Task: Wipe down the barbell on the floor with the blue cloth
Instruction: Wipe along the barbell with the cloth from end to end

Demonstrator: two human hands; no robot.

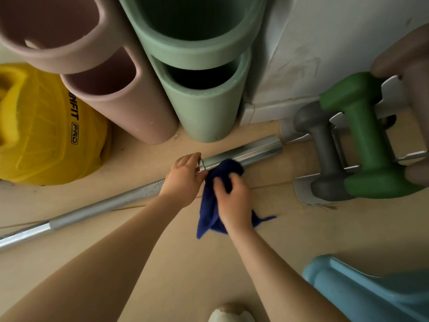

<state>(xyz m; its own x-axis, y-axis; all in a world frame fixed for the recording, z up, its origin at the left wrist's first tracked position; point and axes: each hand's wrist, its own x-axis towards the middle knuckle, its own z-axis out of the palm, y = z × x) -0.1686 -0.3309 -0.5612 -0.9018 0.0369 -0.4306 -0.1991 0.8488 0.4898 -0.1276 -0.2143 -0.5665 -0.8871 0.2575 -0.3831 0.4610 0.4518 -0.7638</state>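
A silver barbell lies across the floor from the lower left up to its thicker sleeve end near the wall. My left hand grips the bar just below the sleeve collar. My right hand holds a bunched dark blue cloth and presses its top part against the sleeve beside the collar. The rest of the cloth hangs down under my right wrist to the floor.
Pink and green rolled mats stand against the wall behind the bar. A yellow ball sits at the left. A rack with a grey and a green dumbbell stands at the right. A light blue object is at the lower right.
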